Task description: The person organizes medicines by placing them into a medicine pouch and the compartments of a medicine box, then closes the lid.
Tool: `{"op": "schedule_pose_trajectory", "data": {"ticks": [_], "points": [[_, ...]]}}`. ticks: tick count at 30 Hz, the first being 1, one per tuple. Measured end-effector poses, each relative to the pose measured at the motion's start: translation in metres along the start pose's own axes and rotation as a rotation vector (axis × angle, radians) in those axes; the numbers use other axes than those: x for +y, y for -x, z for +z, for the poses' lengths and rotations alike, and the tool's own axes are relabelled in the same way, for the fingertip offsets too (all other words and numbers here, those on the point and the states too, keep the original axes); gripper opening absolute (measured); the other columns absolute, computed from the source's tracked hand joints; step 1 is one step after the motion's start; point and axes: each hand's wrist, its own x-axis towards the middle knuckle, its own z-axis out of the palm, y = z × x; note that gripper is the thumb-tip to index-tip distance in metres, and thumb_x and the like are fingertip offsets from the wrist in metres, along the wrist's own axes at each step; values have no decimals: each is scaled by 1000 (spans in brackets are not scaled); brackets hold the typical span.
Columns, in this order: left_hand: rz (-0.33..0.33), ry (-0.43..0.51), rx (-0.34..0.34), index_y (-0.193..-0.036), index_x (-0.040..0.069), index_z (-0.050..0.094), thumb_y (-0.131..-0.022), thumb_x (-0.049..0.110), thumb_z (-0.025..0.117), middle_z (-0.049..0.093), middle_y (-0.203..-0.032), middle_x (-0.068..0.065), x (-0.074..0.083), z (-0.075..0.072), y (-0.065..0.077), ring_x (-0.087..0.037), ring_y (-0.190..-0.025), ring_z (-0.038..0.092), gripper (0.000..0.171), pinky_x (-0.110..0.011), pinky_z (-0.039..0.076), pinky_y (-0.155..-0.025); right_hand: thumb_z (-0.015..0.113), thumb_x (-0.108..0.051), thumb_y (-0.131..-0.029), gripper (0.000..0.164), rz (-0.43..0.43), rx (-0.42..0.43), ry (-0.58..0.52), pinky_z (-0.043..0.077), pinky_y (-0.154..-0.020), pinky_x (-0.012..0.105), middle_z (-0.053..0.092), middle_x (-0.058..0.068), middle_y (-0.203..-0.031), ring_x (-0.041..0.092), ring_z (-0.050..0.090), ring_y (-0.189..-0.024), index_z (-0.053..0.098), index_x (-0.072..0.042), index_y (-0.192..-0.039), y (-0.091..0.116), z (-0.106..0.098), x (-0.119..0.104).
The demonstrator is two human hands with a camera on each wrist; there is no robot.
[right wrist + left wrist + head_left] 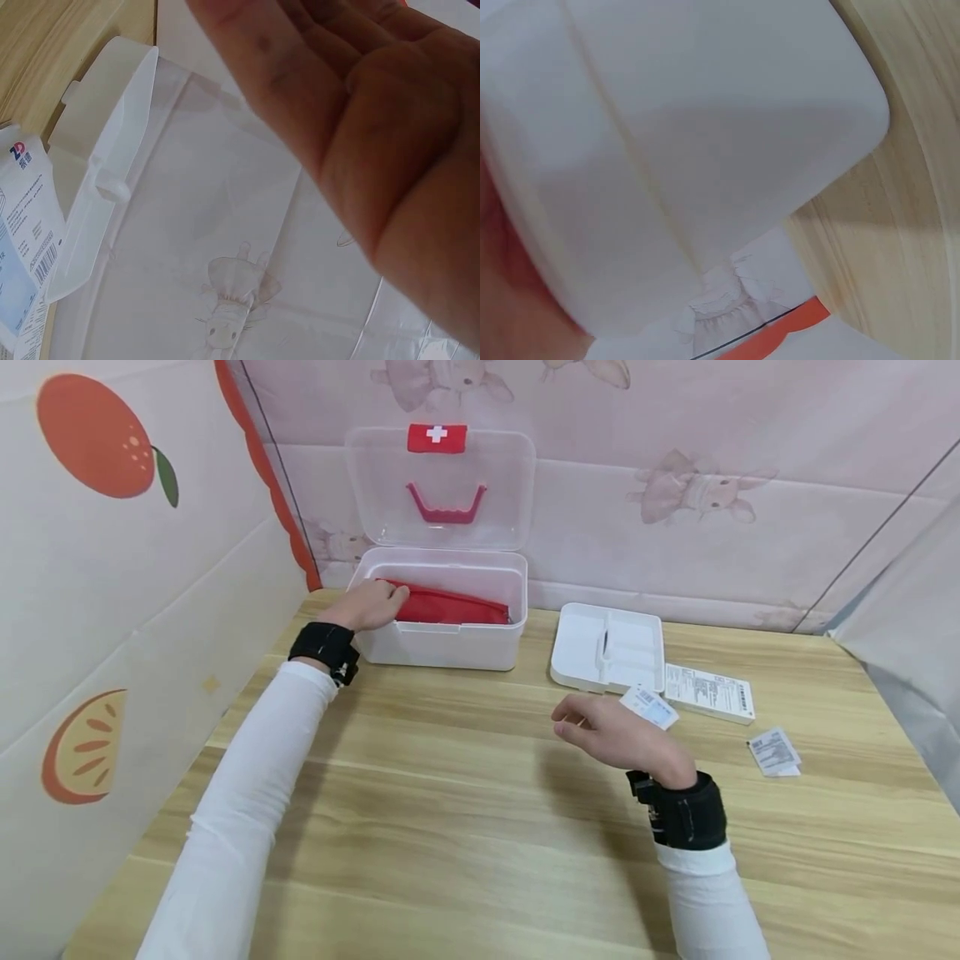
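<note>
My left hand (372, 604) reaches over the left rim of a translucent white first-aid box (450, 647), at the end of a red pouch (450, 607) inside it. Its fingertips are partly hidden, so whether they pinch the pouch or only touch it is unclear. The pouch's left end sits higher than its right. In the left wrist view the box wall (727, 135) fills most of the picture, with part of the hand at the left edge. My right hand (611, 731) hovers above the table, fingers loosely bent and holding nothing, just left of a small white-and-blue packet (651, 706).
The box's clear lid (480, 477) stands raised at the back, with a pink handle (447, 515). Right of the box lie a white divided tray (633, 639), a flat printed carton (712, 692) and small packets (775, 750). Printed cloth walls (712, 552) border the wooden table (442, 802).
</note>
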Motion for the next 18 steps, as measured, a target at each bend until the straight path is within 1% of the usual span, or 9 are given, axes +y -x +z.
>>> {"op": "schedule_pose_trajectory", "data": {"ticks": [1, 2, 4, 5, 9, 11, 14, 16, 18], "points": [[19, 16, 44, -113, -4, 58, -108, 36, 26, 56, -93, -18, 0, 0, 1, -32, -87, 52, 51, -43, 43, -82, 55, -20, -101, 24, -2, -2, -2, 53, -82, 39, 70, 7, -105, 20, 65, -96, 65, -4, -116, 0, 0, 0], [38, 34, 91, -107, -2, 58, -108, 35, 28, 51, -84, -14, 1, -1, 3, -30, -81, 50, 47, -41, 41, -77, 55, -20, -101, 24, -1, -4, -3, 53, -82, 39, 70, 7, -105, 20, 65, -96, 64, -4, -116, 0, 0, 0], [65, 73, 171, -98, 0, 55, -108, 34, 31, 42, -74, -11, 3, -3, 6, -28, -72, 46, 42, -38, 37, -69, 55, -20, -101, 24, -2, -8, -8, 53, -82, 39, 70, 7, -105, 21, 65, -96, 64, -4, -116, -1, 0, -1], [76, 95, 202, -100, 1, 55, -108, 33, 33, 41, -75, -10, 4, -4, 8, -28, -73, 46, 40, -38, 37, -69, 55, -20, -101, 24, -3, -9, -9, 53, -82, 40, 70, 7, -105, 21, 65, -96, 64, -3, -116, -1, 0, -1], [120, 172, 291, -115, 0, 57, -107, 29, 37, 50, -92, -16, 10, -9, 21, -31, -89, 49, 36, -41, 41, -78, 55, -20, -102, 24, 4, -15, -13, 53, -82, 39, 69, 7, -105, 21, 65, -97, 64, -3, -116, 0, 0, -2], [136, 216, 326, -123, 0, 57, -107, 30, 39, 53, -108, -18, 15, -9, 30, -33, -103, 49, 39, -44, 43, -88, 55, -20, -102, 24, 7, -15, -10, 53, -82, 39, 69, 7, -106, 21, 65, -97, 64, -3, -117, 0, 0, -2], [183, 281, 409, -128, -1, 57, -106, 29, 42, 51, -125, -20, 26, -6, 45, -35, -119, 43, 39, -49, 39, -99, 54, -19, -102, 25, 9, -14, -10, 53, -82, 40, 69, 8, -106, 21, 65, -97, 64, -3, -117, 1, -1, -3], [251, 314, 487, -125, -3, 59, -105, 23, 46, 50, -130, -21, 35, -2, 56, -36, -124, 40, 36, -51, 35, -103, 54, -20, -102, 25, 7, -11, -10, 53, -82, 40, 69, 8, -106, 21, 65, -96, 64, -3, -117, 1, -1, -3], [351, 348, 597, -119, -6, 61, -102, 13, 50, 52, -125, -23, 45, 6, 66, -36, -121, 43, 28, -50, 35, -100, 54, -19, -102, 25, 5, -10, -15, 53, -82, 40, 69, 8, -105, 21, 65, -96, 64, -2, -117, 1, -1, -4]]}}
